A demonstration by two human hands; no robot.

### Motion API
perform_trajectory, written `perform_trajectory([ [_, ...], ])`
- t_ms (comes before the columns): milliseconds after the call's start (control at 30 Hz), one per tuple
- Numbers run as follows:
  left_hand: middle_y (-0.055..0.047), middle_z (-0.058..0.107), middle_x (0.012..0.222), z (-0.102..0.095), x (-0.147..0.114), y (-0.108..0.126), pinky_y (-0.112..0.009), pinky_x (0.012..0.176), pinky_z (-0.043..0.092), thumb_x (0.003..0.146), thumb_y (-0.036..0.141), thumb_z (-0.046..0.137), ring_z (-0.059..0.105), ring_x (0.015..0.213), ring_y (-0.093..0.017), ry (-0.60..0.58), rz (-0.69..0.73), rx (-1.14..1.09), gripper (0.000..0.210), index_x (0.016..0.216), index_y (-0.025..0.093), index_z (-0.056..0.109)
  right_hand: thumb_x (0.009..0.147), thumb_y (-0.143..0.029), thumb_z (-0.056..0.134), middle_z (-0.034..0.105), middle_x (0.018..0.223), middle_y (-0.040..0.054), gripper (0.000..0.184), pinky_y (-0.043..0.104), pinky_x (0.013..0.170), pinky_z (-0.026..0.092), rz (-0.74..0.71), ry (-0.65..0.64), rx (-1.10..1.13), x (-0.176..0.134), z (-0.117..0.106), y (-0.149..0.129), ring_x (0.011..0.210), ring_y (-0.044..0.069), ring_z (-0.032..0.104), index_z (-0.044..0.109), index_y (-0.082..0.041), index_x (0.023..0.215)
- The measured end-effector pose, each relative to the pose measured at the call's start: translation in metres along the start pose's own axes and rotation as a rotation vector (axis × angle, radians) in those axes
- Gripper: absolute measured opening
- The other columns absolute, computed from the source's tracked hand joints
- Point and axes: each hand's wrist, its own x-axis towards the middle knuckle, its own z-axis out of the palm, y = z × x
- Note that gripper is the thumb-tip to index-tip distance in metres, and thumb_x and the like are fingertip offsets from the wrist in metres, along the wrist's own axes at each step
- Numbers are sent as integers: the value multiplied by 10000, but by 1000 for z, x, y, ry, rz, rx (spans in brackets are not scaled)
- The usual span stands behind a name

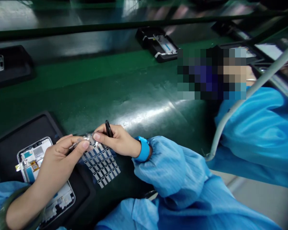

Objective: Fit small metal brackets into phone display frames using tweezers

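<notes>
My left hand is closed in a pinch on a thin, shiny strip, partly hidden by the fingers. Close beside it, my right hand pinches the upper edge of a clear sheet of grey stickers, set out in rows. Crumpled clear film shows between the two hands. A black stick-like tool pokes up from the right hand's fingers. Under my left forearm, an opened tablet-like device with exposed inner parts lies in a black tray.
A green work surface stretches ahead. Farther back are a black tray at left and another black holder with a device. To the right, a co-worker's blue sleeve sits behind a pale curved tube.
</notes>
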Motion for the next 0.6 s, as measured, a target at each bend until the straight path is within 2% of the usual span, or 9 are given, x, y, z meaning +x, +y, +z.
perform_trajectory([
  [200, 14, 703, 811, 0, 1, 3, -370, 896, 451, 738, 542, 623, 626, 816, -183, 2, -22, 32, 297, 800, 258, 685, 723, -413, 695, 604, 728, -24, 275, 219, 645, 419, 22, 4, 78, 4, -4, 1, 668, 73, 521, 646, -151, 789],
  [267, 20, 686, 823, 0, 1, 4, -322, 817, 474, 754, 527, 614, 615, 804, -168, 5, 5, 56, 283, 807, 256, 671, 687, -392, 730, 597, 688, -33, 261, 218, 617, 416, 44, 16, 101, 5, -5, 0, 635, 72, 516, 647, -154, 755],
  [367, 23, 668, 821, 0, 0, 5, -288, 748, 478, 770, 509, 607, 607, 778, -154, -2, 22, 71, 266, 802, 248, 650, 712, -383, 716, 530, 606, -57, 250, 208, 584, 393, 43, 5, 81, 4, -6, 0, 567, 52, 458, 618, -153, 692],
  [500, 17, 668, 827, 1, -1, 6, -305, 778, 481, 761, 510, 615, 612, 797, -165, -3, 7, 88, 269, 799, 245, 641, 765, -436, 656, 507, 651, -47, 288, 220, 610, 392, 0, -16, 19, 3, -7, 1, 617, 67, 458, 583, -158, 750],
  [600, 14, 681, 858, 0, -2, 7, -354, 862, 469, 750, 520, 619, 617, 839, -183, 13, -18, 123, 269, 802, 259, 659, 789, -459, 618, 507, 676, -36, 305, 236, 624, 394, 8, -43, -15, 2, -8, 2, 645, 83, 469, 571, -158, 788],
])
